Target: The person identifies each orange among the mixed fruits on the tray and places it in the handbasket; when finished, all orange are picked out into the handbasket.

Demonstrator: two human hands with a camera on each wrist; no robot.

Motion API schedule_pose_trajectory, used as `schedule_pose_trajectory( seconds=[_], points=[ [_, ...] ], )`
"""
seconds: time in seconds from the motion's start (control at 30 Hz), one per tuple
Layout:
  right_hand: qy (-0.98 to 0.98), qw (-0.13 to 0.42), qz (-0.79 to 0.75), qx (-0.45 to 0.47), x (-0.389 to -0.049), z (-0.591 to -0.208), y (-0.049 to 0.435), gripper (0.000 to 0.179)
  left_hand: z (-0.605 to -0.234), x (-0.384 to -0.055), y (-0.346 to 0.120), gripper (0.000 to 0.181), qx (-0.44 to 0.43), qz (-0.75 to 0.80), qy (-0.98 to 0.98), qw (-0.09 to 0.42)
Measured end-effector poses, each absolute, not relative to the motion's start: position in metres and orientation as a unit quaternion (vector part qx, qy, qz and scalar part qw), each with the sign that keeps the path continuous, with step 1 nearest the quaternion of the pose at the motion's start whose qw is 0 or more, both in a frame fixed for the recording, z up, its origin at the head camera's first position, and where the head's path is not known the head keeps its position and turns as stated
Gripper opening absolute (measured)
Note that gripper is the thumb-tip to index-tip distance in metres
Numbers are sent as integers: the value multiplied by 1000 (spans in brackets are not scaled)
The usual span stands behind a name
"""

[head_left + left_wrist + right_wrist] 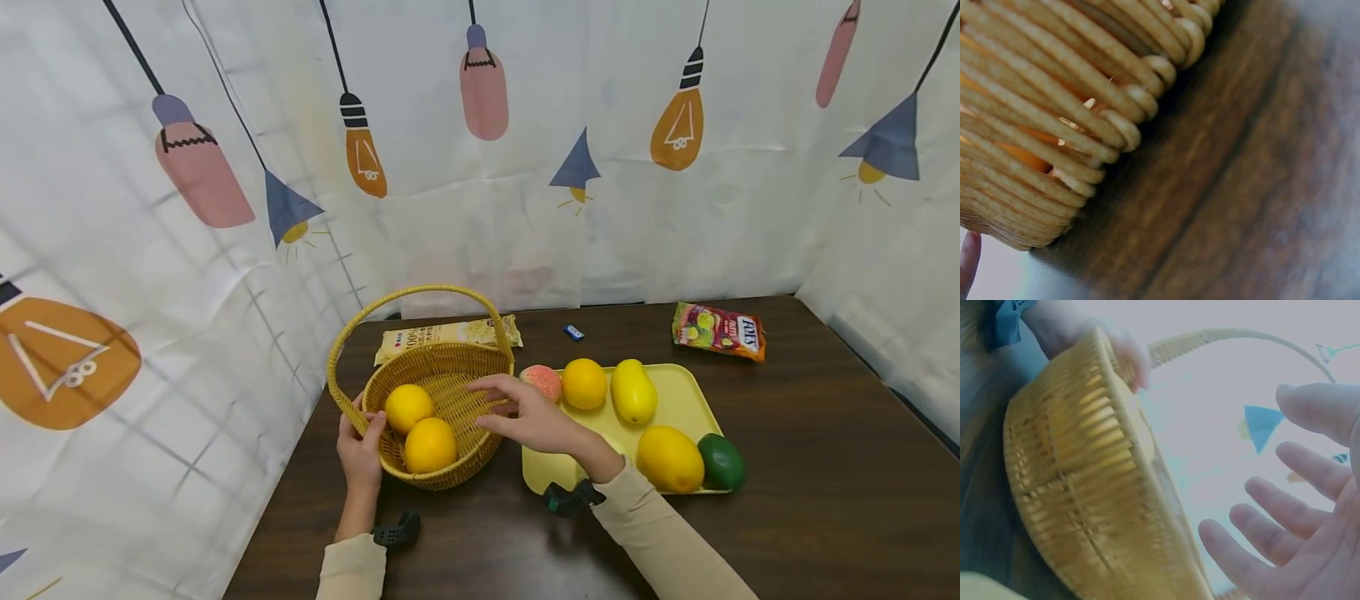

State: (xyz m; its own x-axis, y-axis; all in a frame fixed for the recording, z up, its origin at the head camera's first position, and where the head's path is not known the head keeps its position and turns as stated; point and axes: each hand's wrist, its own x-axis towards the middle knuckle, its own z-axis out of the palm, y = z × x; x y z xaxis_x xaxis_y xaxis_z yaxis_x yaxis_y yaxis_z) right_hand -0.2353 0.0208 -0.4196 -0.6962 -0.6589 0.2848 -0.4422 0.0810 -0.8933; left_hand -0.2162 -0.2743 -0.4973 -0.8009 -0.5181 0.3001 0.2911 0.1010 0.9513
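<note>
Nearest, my right grip (528, 414) spreads loosely, holding nothing, above the basket's (463, 475) right side; my left grip (361, 454) pinches its left rim. Two oranges (431, 447) lie inside; a yellow tray (686, 396) sits beside it on the table (825, 467).

The left hand (360, 454) grips, pointing to twelve o'clock; the right hand (534, 417) extends toward ten, fingers (1266, 531) loosely spread.
</note>
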Motion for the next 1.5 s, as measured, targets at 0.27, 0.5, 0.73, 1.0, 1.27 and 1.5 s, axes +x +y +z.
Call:
schedule_pose_trajectory(
  seconds=[0.27, 0.5, 0.73, 1.0, 1.27, 1.5],
  points=[
    [736, 46, -580, -346, -237, -414, 63, 42, -481, -208, -271, 40, 77, -676, -672, 292],
    [738, -5, -603, -303, -248, -417, 96, 42, -472, -201, -264, 44, 72, -671, -678, 291],
    [775, -53, -580, -245, -256, -417, 114, 42, -476, -205, -266, 42, 60, -682, -664, 298],
    [795, -59, -566, -211, -261, -421, 129, 47, -469, -200, -262, 45, 66, -665, -681, 299],
    [854, -38, -487, -182, -264, -422, 145, 52, -484, -209, -269, 45, 74, -664, -680, 300],
    [873, -21, -450, -189, -269, -429, 147, 58, -497, -217, -273, 44, 91, -660, -678, 311]
  ],
)
